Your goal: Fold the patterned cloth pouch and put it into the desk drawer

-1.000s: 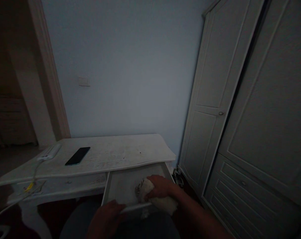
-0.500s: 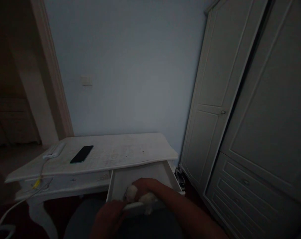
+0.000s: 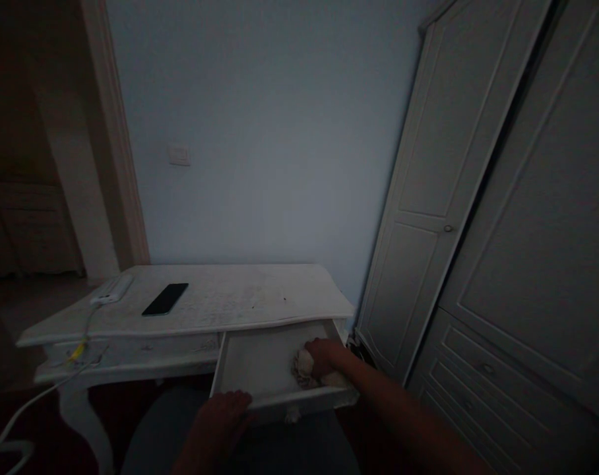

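A pulled-out white drawer (image 3: pixel 260 363) sticks out from the right part of a white desk (image 3: pixel 240 297). My right hand (image 3: pixel 324 356) is inside it at the right side, closed around a crumpled pale cloth (image 3: pixel 304 368) that rests against the drawer bottom. Part of the cloth shows beyond the hand near the front right corner. At the drawer's front left corner, my left hand (image 3: pixel 224 414) has its fingers hooked over the front edge. A small knob (image 3: pixel 292 414) sits on the drawer front between the two hands.
On the desktop lie a dark phone (image 3: pixel 165 299) and a white power strip (image 3: pixel 112 289). A white cable (image 3: pixel 32 412) with a yellow tag hangs off the left side. A white wardrobe (image 3: pixel 423 165) stands at the right. My legs are under the drawer.
My right hand has moved the cloth rightward across the drawer, from the front middle to the right side. My left hand stays at the front left corner.
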The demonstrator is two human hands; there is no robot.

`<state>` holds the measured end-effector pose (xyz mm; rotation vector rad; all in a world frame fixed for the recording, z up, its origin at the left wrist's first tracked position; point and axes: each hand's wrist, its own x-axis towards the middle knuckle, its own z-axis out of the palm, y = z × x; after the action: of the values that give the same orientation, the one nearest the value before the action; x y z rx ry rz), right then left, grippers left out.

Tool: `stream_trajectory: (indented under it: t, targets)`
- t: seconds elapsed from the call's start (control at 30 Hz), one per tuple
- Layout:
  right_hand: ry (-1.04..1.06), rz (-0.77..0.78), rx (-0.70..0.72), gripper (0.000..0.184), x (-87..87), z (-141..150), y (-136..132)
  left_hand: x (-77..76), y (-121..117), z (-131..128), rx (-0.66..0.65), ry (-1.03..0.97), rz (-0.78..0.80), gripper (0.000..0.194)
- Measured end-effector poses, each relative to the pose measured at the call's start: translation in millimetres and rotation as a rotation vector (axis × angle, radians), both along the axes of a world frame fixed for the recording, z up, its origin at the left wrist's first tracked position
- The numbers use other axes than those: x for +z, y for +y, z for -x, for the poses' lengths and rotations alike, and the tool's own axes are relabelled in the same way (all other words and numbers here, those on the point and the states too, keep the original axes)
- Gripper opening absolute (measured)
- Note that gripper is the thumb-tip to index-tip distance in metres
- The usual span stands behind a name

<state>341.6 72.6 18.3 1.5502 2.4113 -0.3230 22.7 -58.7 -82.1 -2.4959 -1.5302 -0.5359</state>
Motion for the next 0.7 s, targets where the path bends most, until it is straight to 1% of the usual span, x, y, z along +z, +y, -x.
stream_trajectory:
  t: [0.07,0.1,0.2,0.23,0.27,0.33,0.4,0.47,0.53,0.6,0.63,0.7]
  targets:
    - [0.032,0.013,0.018,0.083,1.8,3.0,-1.4,0.7,1.0,-0.1,0.019,0.012,0.061,0.019]
    - [0.053,0.043,0.033,0.080,2.6,4.1,-2.1,-1.1,0.8,1.1,0.012,0.009,0.063,0.018]
    - [0.084,0.168,0.083,0.068,1.7,4.2,-6.2,-13.7,-3.6,6.6,-0.048,-0.020,0.006,0.019]
    - [0.076,0.167,0.082,0.066,0.1,3.2,-8.3,-18.6,-6.3,8.1,-0.066,-0.030,-0.010,0.020]
    - [0.064,0.131,0.066,0.066,-2.0,1.7,-10.7,-23.1,-9.4,9.0,-0.080,-0.040,-0.022,0.021]
    - [0.060,-0.005,0.004,0.069,-7.3,-1.7,-15.1,-29.0,-15.7,9.0,-0.089,-0.058,-0.043,0.019]
    - [0.091,-0.111,-0.061,0.068,-13.1,-2.9,-17.2,-30.5,-20.4,7.2,-0.082,-0.064,-0.068,0.018]
    - [0.139,-0.156,-0.113,0.064,-19.0,3.3,-15.8,-28.7,-22.5,5.3,-0.078,-0.052,-0.079,0.017]
    - [0.199,-0.212,-0.174,0.059,-25.1,21.3,-11.7,-25.9,-22.6,4.3,-0.069,-0.046,-0.063,0.017]
    - [0.259,-0.266,-0.208,0.058,-31.1,52.3,-6.6,-23.8,-22.0,4.2,-0.066,-0.046,-0.038,0.016]
    - [0.286,-0.282,-0.203,0.059,-33.8,71.8,-4.5,-23.3,-21.8,4.4,-0.072,-0.048,-0.040,0.016]
    - [0.337,-0.279,-0.145,0.063,-38.5,114.1,-2.0,-23.5,-21.5,5.2,-0.093,-0.053,-0.079,0.016]
